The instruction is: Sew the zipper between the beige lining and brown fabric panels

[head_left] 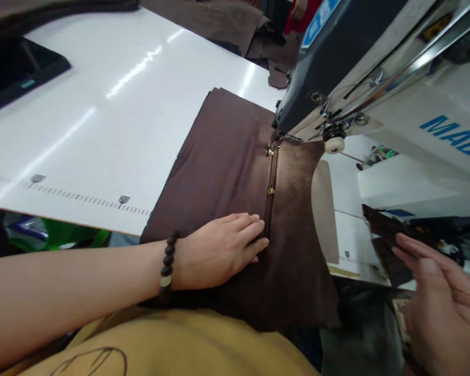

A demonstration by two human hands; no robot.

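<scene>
A dark brown leather-like panel (223, 156) lies under the sewing machine's presser foot (272, 149). A zipper (269, 214) runs down it, with brass-coloured metal parts by the foot and a little nearer to me. My left hand (227, 248), a black bead bracelet at its wrist, rests flat on the panel with its fingertips beside the zipper. Off to the right, my right hand (442, 303) is raised with its fingers stretched out. Just beyond its fingertips is another dark brown piece (389, 250); whether they touch it I cannot tell.
The sewing machine head (337, 68) leans in from the upper right. A white table (113, 141) has a printed ruler along its front edge. A black device (19, 73) sits at the left, and brown material (219, 23) is heaped at the back. A person's hand (298, 9) shows at the top.
</scene>
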